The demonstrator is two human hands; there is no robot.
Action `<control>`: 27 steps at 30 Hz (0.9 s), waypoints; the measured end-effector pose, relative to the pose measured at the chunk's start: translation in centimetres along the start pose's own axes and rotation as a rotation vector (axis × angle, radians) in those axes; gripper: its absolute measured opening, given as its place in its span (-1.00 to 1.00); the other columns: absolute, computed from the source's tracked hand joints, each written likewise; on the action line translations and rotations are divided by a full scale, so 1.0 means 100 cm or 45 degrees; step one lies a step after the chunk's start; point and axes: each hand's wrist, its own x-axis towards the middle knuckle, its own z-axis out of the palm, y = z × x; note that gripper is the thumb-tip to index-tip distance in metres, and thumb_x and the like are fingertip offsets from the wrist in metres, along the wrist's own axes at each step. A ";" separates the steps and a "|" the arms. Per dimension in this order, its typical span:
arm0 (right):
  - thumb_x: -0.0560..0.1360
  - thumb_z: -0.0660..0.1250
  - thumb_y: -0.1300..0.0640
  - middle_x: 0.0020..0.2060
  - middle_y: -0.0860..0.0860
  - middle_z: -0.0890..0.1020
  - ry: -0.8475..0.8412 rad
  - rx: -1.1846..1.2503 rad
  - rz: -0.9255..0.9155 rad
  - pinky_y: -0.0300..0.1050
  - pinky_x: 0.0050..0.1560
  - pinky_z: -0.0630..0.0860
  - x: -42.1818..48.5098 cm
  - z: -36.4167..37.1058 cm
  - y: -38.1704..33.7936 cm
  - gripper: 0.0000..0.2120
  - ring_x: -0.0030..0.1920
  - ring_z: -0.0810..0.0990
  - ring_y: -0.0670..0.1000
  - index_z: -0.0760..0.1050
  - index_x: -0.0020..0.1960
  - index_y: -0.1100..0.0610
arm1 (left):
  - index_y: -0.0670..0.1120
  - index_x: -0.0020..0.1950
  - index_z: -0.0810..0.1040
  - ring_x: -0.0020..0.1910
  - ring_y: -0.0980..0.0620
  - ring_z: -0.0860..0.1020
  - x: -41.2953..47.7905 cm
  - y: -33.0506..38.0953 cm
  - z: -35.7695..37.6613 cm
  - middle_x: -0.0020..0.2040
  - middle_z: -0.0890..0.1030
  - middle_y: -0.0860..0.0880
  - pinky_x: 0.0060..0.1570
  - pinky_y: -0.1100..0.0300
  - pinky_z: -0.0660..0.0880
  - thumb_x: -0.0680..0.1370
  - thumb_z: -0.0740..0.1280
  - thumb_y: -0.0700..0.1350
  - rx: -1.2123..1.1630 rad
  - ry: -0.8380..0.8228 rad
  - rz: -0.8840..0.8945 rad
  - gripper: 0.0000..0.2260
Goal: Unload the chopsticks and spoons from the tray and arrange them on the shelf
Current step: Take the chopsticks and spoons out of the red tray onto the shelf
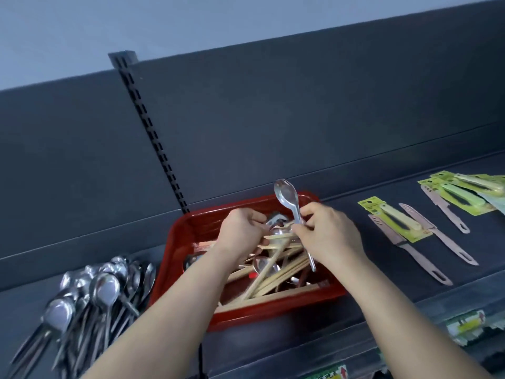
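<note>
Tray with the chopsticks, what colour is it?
Red; the tray shows best in the head view.

- The left hand (240, 228) is curling into the tray (175, 242) and is hiding what its fingers are touching.
- The right hand (328, 233) is covering the middle of the raised spoon (285, 194).
- The pile of spoons (103, 285) is running off the lower left edge, blurring.
- The packaged knives (464, 192) are being cut by the right edge.
- The labels (464, 325) below are appearing too blurred to read.

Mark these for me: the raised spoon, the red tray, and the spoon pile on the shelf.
raised spoon (284, 192), head view, on its bowl.
red tray (175, 242), head view, on its left wall.
spoon pile (105, 287), head view, on one spoon's bowl near the pile's middle.
</note>
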 end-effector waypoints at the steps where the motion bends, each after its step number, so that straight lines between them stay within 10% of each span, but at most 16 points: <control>1: 0.48 0.35 -0.09 -0.10 -0.14 0.68 -0.010 0.016 -0.016 -0.14 -0.15 0.43 -0.001 0.006 -0.009 -0.78 0.03 0.60 0.02 0.52 0.10 -0.09 | -0.12 -0.06 0.57 -0.38 -0.01 0.64 -0.003 -0.006 -0.011 -0.25 0.64 -0.05 -0.46 0.17 0.51 0.49 0.40 -0.23 0.049 0.053 0.042 -0.94; 15: 0.47 0.31 0.07 -0.04 -0.04 0.66 -0.429 0.202 -0.336 -0.05 0.05 0.48 -0.058 0.122 -0.205 -0.66 0.10 0.56 0.07 0.42 0.24 -0.03 | 0.00 -0.14 0.53 -0.18 0.00 0.56 -0.078 -0.135 -0.214 -0.25 0.60 0.08 -0.24 0.19 0.41 0.49 0.31 -0.18 0.505 0.658 -0.087 -0.92; 27: 0.56 0.25 0.04 0.14 0.14 0.52 -0.558 -0.108 -0.249 -0.02 0.09 0.44 -0.101 0.203 -0.265 -0.69 0.24 0.47 0.21 0.37 0.24 0.16 | -0.10 0.11 0.58 0.17 -0.08 0.47 -0.094 -0.213 -0.265 0.14 0.50 -0.02 0.00 0.10 0.49 0.50 0.24 -0.16 1.026 0.272 -0.038 -0.77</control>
